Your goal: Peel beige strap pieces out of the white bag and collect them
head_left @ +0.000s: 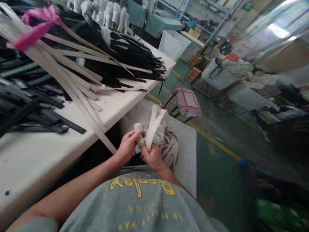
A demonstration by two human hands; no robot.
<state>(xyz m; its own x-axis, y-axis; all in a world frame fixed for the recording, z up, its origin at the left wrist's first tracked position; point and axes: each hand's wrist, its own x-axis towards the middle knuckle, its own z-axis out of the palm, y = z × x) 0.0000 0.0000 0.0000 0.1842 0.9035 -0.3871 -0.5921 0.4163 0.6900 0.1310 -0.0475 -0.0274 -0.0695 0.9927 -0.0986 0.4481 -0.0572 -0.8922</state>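
My left hand (127,146) is closed around a small white roll or strap end (138,127) just below the table edge. My right hand (152,157) pinches a folded cream strap (154,124) that loops upward between both hands. Behind the hands stands a white bin (187,151) holding a bundle of cream straps (170,148). A long cream strap (84,109) runs off the white table (31,161) down toward my left hand.
Piles of black straps (125,54) and cream straps cover the table, with a pink tie (36,25) at the far left. A padded stool (187,101) stands on the green floor beyond the bin. White bins and cartons (193,74) lie farther back.
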